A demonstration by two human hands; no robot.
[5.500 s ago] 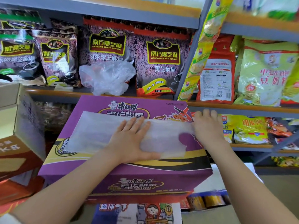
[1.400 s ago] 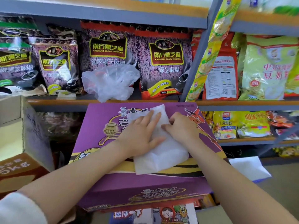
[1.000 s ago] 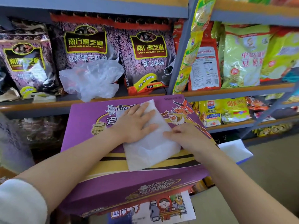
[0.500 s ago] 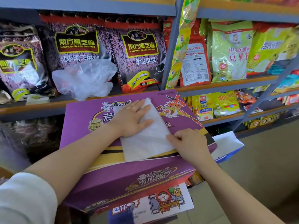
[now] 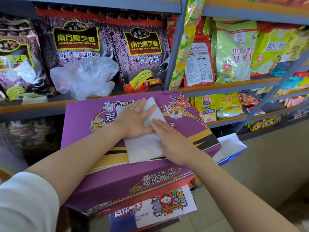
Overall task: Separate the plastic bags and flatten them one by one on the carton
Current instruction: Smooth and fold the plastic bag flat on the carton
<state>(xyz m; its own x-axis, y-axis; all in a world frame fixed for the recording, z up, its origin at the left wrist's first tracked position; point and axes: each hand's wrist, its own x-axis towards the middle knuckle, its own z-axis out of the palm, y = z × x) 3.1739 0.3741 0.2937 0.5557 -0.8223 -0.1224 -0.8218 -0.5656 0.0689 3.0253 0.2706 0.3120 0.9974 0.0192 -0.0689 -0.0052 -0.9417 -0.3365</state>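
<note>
A: Where are the hands?

B: Both lie flat on the folded plastic bag (image 5: 143, 148), which rests on top of the purple carton (image 5: 189, 129). The left hand (image 5: 133, 119) is spread palm down over the bag's far half, fingers straight and pointing away from the person. The right hand (image 5: 170, 141) presses the bag's near right edge, fingers straight too, their tips just touching the left hand's thumb side.

A: So neither hand is grasping anything?

B: No. Neither one curls round the bag; both are released and simply press it against the carton.

A: How does the bag lie?

B: It is a white, narrow, folded strip, running from beyond the left fingertips back toward the person, past both wrists. Its near end shows bare below the hands, over the yellow and black stripes of the carton's lid.

A: And the other bags?

B: A crumpled clear plastic bag bundle (image 5: 85, 77) sits on the shelf (image 5: 41, 104) beyond and to the left of the left hand, well apart from it, leaning against the black sesame packets (image 5: 142, 52).

A: Anything else near the hands?

B: Past the right hand, lower down, a white and blue box (image 5: 230, 148) sticks out from behind the carton. Beneath the carton's near side a printed box with a cartoon figure (image 5: 165, 203) shows. Green and yellow packets (image 5: 234, 52) fill the shelves off to the right.
</note>
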